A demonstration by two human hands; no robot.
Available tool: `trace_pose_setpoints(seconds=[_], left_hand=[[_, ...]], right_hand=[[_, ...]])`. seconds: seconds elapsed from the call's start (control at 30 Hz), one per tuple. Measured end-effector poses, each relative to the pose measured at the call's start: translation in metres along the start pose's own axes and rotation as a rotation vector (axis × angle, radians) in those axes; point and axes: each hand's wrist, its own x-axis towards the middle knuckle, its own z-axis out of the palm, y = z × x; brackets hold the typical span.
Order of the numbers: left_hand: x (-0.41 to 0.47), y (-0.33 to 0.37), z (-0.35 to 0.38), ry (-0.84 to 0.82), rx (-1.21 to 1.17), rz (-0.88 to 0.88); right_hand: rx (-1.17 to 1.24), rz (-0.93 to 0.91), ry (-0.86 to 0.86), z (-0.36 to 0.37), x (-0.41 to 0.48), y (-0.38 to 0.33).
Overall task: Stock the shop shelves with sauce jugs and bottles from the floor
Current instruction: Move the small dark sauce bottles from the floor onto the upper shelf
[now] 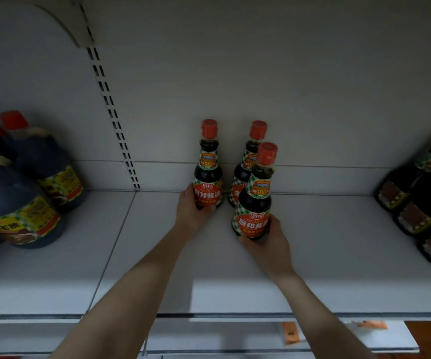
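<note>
Three dark sauce bottles with red caps stand on the white shelf [157,255]. My left hand [192,212] grips the base of the left bottle [208,174], upright at the back wall. My right hand [268,240] holds the front bottle [254,203] by its base, upright and nearer to me. A third bottle [246,167] stands free behind the front one, against the back wall.
Large dark sauce jugs [27,193] with red caps stand on the shelf at the left. Dark bottles with brown labels [421,203] fill the right end. A slotted upright [115,120] runs up the back wall. Orange price tags [290,332] hang on the shelf's front rail.
</note>
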Motion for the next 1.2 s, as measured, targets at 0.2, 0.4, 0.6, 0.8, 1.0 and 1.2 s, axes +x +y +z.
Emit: trace_pose_setpoints(seconds=[0.2,0.4,0.6,0.8,1.0,1.2], left_hand=[[0.0,-0.001,0.006,0.025,0.0,-0.006],[-0.002,-0.001,0.007,0.034,0.013,-0.007],[-0.006,0.002,0.007,0.042,0.045,-0.03],[-0.028,0.017,-0.004,0.024,0.158,-0.122],[-0.087,0.004,-0.074,-0.064,0.526,0.072],[-0.181,-0.037,-0.18,0.082,0.639,0.161]], right_hand=[[0.013,-0.018,-0.017,0.0,0.0,0.002],[0.018,-0.036,-0.017,0.001,0.002,0.003],[-0.019,-0.039,-0.011,0.003,0.002,0.005],[-0.045,-0.017,-0.026,0.001,0.0,0.002],[-0.188,0.101,0.017,-0.009,-0.012,-0.009],[-0.241,-0.095,0.068,0.007,-0.088,-0.042]])
